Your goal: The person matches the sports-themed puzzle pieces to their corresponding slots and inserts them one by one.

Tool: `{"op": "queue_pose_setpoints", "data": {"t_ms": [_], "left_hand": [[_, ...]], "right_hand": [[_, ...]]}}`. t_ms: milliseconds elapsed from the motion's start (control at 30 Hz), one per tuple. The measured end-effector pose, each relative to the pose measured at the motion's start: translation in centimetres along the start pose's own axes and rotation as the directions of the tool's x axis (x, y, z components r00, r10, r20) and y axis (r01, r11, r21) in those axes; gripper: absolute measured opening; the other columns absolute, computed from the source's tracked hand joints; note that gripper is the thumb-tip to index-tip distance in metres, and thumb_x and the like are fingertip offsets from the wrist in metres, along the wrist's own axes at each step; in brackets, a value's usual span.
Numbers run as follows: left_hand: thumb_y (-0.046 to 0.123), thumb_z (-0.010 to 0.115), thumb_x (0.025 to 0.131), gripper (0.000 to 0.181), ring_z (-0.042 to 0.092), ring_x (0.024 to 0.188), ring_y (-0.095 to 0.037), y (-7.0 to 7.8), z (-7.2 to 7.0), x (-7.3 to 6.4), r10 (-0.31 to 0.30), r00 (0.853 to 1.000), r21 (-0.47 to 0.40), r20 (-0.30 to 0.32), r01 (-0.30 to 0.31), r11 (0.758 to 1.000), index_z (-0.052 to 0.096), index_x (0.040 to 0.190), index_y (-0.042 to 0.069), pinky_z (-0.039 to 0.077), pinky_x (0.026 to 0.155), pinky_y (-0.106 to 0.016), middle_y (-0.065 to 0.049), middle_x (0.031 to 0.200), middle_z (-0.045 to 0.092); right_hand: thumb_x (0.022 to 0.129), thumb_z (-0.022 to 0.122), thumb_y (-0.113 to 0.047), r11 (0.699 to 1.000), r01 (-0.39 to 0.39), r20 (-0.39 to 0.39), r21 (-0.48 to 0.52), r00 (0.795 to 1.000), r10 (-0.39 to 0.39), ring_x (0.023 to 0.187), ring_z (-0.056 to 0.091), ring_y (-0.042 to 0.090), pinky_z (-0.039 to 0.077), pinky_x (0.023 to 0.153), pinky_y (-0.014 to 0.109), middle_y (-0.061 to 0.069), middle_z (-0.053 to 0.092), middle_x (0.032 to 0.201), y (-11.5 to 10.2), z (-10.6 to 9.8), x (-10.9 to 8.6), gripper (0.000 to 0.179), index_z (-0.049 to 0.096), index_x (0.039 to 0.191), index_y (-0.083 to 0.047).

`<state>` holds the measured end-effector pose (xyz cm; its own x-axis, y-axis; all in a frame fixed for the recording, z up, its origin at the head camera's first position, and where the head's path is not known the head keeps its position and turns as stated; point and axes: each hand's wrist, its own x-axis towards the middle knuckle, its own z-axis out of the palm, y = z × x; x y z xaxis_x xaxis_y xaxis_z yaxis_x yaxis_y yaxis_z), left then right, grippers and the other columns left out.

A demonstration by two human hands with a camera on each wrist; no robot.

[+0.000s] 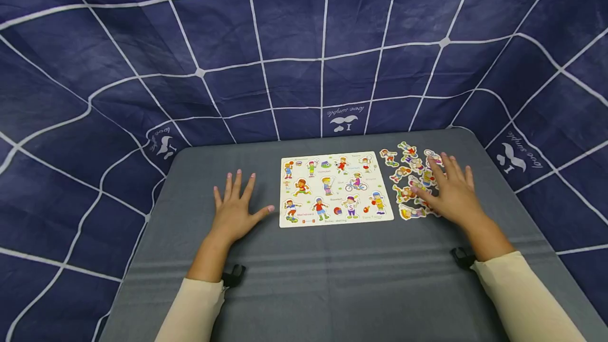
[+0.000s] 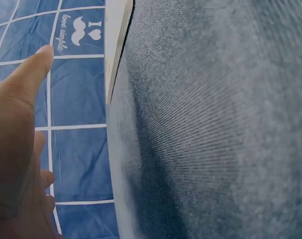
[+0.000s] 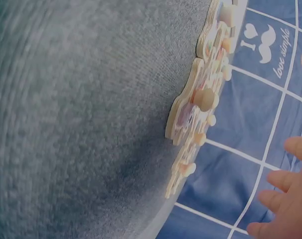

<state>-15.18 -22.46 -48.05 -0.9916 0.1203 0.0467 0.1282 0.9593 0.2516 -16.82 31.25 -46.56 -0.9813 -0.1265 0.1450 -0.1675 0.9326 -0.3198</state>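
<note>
A flat puzzle board (image 1: 311, 194) printed with children playing sports lies at the middle of the table. Right of it is a loose cluster of wooden puzzle pieces (image 1: 404, 194); small round knobs stick up from the pieces (image 3: 183, 114) in the right wrist view. My left hand (image 1: 234, 216), fingers spread, is to the left of the board and holds nothing. With fingers spread, my right hand (image 1: 453, 197) is over the right side of the pieces and hides some of them. Whether its fingertips touch any piece in the head view I cannot tell.
A grey cloth (image 1: 328, 273) covers the table. Dark blue curtains (image 1: 294, 30) with white grid lines rise behind it and at both sides. A black wrist strap (image 1: 234, 276) is on the left wrist, another strap (image 1: 462, 258) on the right.
</note>
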Motion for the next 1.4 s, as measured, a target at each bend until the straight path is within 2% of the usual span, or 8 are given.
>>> {"op": "queue_pose_setpoints", "data": {"t_ms": [233,400,533,700,800,933,1167,1400], "left_hand": [[0.075,0.052,0.091,0.095,0.007,0.159,-0.04,0.7,0.2,-0.1,0.023,1.0,-0.116,0.004,-0.022,0.993,0.019,0.164,0.024,0.015,0.12,-0.07,-0.016,0.171,0.011],[0.069,0.057,0.092,0.092,0.016,0.157,-0.041,1.3,0.6,-0.5,0.044,0.997,-0.173,0.057,-0.034,0.984,0.023,0.163,0.022,0.02,0.121,-0.067,-0.016,0.169,0.019],[0.065,0.059,0.093,0.088,0.02,0.156,-0.04,1.7,1.0,-0.7,0.063,0.991,-0.18,0.119,-0.041,0.983,0.028,0.162,0.021,0.023,0.122,-0.065,-0.018,0.167,0.026],[0.064,0.063,0.091,0.088,0.019,0.156,-0.041,2.2,1.5,-0.9,0.08,0.982,-0.172,0.17,-0.05,0.984,0.031,0.161,0.021,0.021,0.121,-0.068,-0.019,0.166,0.027],[0.064,0.064,0.09,0.088,0.017,0.157,-0.041,2.4,1.8,-0.8,0.08,0.979,-0.173,0.185,-0.047,0.984,0.032,0.161,0.022,0.018,0.12,-0.07,-0.019,0.166,0.027],[0.067,0.063,0.089,0.088,0.013,0.158,-0.039,2.6,2.2,-0.6,0.081,0.975,-0.183,0.209,-0.042,0.982,0.032,0.16,0.026,0.012,0.121,-0.071,-0.017,0.168,0.024],[0.067,0.065,0.088,0.088,0.005,0.158,-0.04,2.8,2.4,-0.6,0.087,0.962,-0.186,0.26,-0.038,0.982,0.031,0.16,0.029,0.002,0.121,-0.073,-0.016,0.17,0.015],[0.068,0.063,0.088,0.089,0.001,0.159,-0.038,2.8,2.8,-0.6,0.086,0.954,-0.182,0.288,-0.034,0.983,0.028,0.161,0.031,-0.003,0.12,-0.073,-0.013,0.172,0.009]], "right_hand": [[0.093,0.065,-0.052,0.999,0.02,-0.021,0.044,1.0,-0.019,0.153,0.015,0.051,0.012,0.118,0.073,0.029,0.016,0.166,0.5,0.1,-0.3,0.09,0.024,0.162,-0.01],[0.097,0.063,-0.049,0.995,0.049,-0.011,0.086,0.999,-0.048,0.145,0.026,0.057,0.022,0.11,0.076,0.03,0.026,0.161,0.2,-0.1,-0.4,0.083,0.028,0.16,-0.01],[0.097,0.065,-0.045,0.994,0.058,0.009,0.097,0.998,-0.059,0.139,0.033,0.058,0.026,0.108,0.075,0.031,0.035,0.156,-0.1,-0.4,-0.8,0.075,0.039,0.155,-0.005],[0.095,0.069,-0.04,0.992,0.095,0.042,0.085,0.994,-0.099,0.138,0.038,0.055,0.03,0.106,0.074,0.028,0.039,0.153,-0.5,-0.5,-1.3,0.07,0.048,0.148,-0.001],[0.091,0.074,-0.029,0.982,0.164,0.002,0.097,0.986,-0.165,0.133,0.044,0.052,0.033,0.103,0.071,0.027,0.048,0.146,-0.6,-0.3,-1.7,0.06,0.056,0.141,0.0],[0.086,0.079,-0.015,0.966,0.239,-0.055,0.094,0.97,-0.235,0.119,0.055,0.044,0.042,0.096,0.064,0.022,0.062,0.127,-0.9,0.1,-2.2,0.046,0.066,0.128,-0.002],[0.085,0.08,-0.011,0.952,0.29,0.0,0.098,0.957,-0.292,0.099,0.063,0.028,0.049,0.083,0.05,0.011,0.069,0.107,-1.4,0.7,-2.6,0.029,0.074,0.113,-0.008],[0.085,0.079,-0.007,0.941,0.32,0.039,0.113,0.944,-0.326,0.083,0.057,0.01,0.048,0.072,0.035,-0.001,0.067,0.095,-1.4,1.1,-2.8,0.018,0.075,0.101,-0.013]]}}
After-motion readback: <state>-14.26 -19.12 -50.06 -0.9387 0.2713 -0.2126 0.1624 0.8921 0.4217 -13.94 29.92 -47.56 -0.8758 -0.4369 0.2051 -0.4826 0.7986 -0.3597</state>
